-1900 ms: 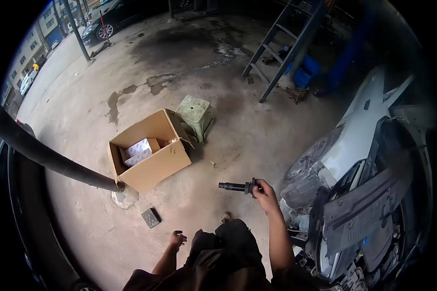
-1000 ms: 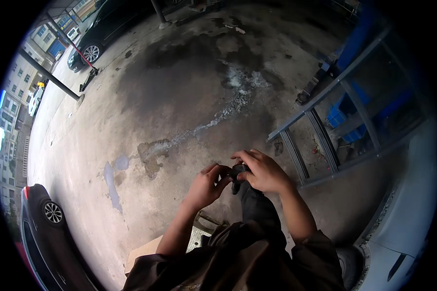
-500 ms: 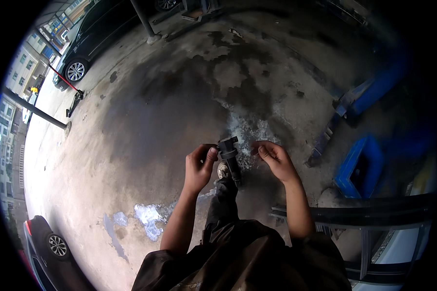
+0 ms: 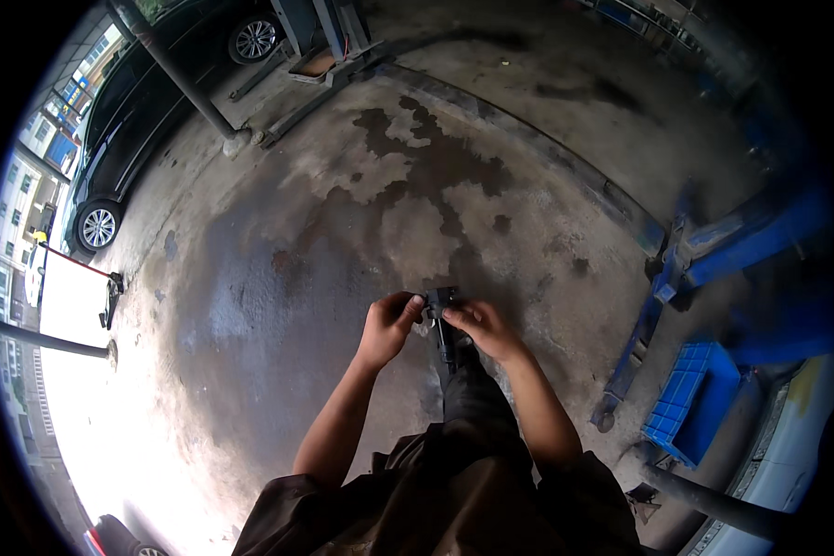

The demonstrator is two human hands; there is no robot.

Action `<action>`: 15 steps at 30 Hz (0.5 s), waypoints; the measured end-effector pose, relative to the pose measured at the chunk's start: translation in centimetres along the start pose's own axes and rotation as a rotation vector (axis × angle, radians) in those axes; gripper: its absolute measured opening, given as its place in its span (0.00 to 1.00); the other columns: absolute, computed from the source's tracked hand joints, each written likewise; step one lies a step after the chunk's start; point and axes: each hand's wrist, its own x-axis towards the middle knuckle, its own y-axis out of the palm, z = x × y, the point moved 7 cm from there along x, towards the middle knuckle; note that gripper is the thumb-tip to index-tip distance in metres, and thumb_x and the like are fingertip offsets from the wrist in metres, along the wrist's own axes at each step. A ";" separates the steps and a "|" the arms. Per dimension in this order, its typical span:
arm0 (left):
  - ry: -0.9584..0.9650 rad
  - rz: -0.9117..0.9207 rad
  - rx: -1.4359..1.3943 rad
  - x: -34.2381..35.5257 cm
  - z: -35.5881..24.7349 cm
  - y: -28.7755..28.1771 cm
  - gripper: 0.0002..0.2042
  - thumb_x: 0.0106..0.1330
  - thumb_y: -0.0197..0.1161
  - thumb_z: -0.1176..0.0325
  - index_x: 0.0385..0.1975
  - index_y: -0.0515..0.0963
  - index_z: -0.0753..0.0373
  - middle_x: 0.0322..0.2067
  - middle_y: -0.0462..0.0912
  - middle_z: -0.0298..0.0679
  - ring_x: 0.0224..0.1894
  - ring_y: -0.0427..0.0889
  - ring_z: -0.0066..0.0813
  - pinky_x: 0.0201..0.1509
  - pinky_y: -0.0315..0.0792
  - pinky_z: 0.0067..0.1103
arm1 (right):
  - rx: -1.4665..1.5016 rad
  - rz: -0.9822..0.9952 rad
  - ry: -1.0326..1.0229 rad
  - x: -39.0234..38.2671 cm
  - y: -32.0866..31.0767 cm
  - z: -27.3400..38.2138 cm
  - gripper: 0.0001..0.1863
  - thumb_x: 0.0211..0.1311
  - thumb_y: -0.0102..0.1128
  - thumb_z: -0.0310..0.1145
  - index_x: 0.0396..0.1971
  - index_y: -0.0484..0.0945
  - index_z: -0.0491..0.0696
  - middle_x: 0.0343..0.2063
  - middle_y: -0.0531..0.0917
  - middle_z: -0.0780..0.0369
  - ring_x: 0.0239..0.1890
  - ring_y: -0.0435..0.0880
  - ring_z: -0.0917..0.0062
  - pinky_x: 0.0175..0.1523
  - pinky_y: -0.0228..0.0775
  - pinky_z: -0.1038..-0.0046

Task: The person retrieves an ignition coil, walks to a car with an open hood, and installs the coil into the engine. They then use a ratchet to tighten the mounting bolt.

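A black ignition coil [image 4: 442,296] hangs in front of me at waist height, its blocky head on top and its dark stem pointing down toward my leg. My left hand [image 4: 385,328] is closed on the left side of the head, thumb and fingers pinching it. From the other side, my right hand [image 4: 489,330] has its thumb and fingers against the head. The fingertips partly cover the coil, and the stem blends into my dark trousers.
Stained concrete floor [image 4: 306,278] surrounds me. A dark car [image 4: 148,130] and a post [image 4: 181,79] stand far left, near a floor jack [image 4: 111,298]. To the right are a blue lift arm [image 4: 741,246], a blue crate [image 4: 681,394] and a light-coloured car panel [image 4: 797,454].
My right hand has moved left from beside the coil and now grips its head. The coil stays in my left hand. My view has shifted across the workshop floor.
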 end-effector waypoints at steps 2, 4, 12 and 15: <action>-0.063 0.037 0.002 10.4 0.4 -0.8 0.19 0.72 0.61 0.56 0.35 0.82 0.71 0.24 0.83 0.37 0.29 0.77 0.20 0.35 0.71 0.22 | -0.057 -0.072 0.040 9.8 -4.7 0.8 0.21 0.66 0.65 0.46 0.44 0.83 0.41 0.35 0.84 0.67 0.39 0.77 0.84 0.47 0.68 0.76; -0.043 0.077 0.032 21.5 0.5 -2.5 0.18 0.72 0.61 0.58 0.38 0.81 0.73 0.26 0.83 0.38 0.31 0.79 0.22 0.38 0.72 0.22 | 0.049 -0.065 0.038 20.3 -8.2 2.4 0.21 0.65 0.66 0.46 0.44 0.83 0.40 0.36 0.85 0.65 0.41 0.79 0.84 0.50 0.69 0.76; -0.092 0.051 -0.008 58.2 -8.9 -11.1 0.19 0.73 0.59 0.55 0.36 0.80 0.71 0.25 0.81 0.37 0.30 0.76 0.19 0.37 0.72 0.23 | 0.112 0.022 0.068 54.9 -18.1 16.7 0.19 0.68 0.65 0.42 0.43 0.83 0.39 0.36 0.84 0.66 0.40 0.77 0.86 0.48 0.68 0.78; -0.037 0.012 -0.081 73.3 -11.0 -13.7 0.19 0.73 0.59 0.56 0.37 0.80 0.71 0.26 0.81 0.38 0.31 0.76 0.19 0.38 0.72 0.23 | 0.080 0.039 0.055 69.3 -23.1 20.8 0.19 0.67 0.66 0.42 0.43 0.83 0.40 0.36 0.84 0.66 0.40 0.78 0.86 0.48 0.69 0.79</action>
